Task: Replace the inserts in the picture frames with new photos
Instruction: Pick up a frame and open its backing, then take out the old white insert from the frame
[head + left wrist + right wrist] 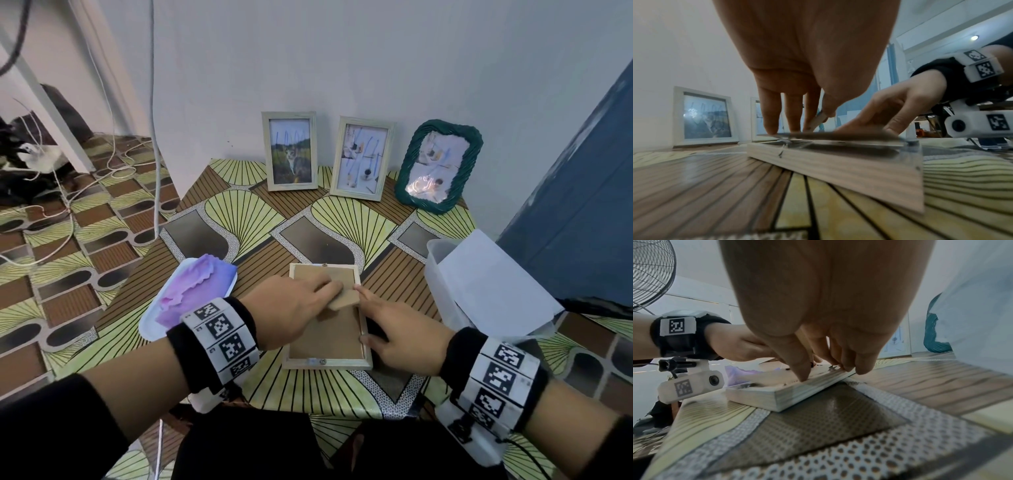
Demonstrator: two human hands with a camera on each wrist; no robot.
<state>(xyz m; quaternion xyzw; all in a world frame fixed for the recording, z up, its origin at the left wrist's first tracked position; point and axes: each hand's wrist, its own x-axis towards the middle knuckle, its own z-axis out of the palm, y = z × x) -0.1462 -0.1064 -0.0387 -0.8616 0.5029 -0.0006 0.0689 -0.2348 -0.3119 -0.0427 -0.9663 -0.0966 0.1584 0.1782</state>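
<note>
Frame in hand: pale wooden picture frame (327, 364) lies face down at the table's 6 o'clock edge, brown fibreboard backing (325, 337) still in.
Left hand (291, 310): pinches the small easel stand flap (344, 297).
Right hand (399, 334): fingers straight, steadying the frame's 3 o'clock rail.
Progress: early; backing unopened, three standing frames (292, 150) at 12 o'clock look untouched.

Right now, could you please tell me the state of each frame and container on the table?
Wooden frame: face down, backing board still in.
Stand flap: held by left hand.
Two light frames: upright.
Green frame: upright.
Plastic container: open.
</note>
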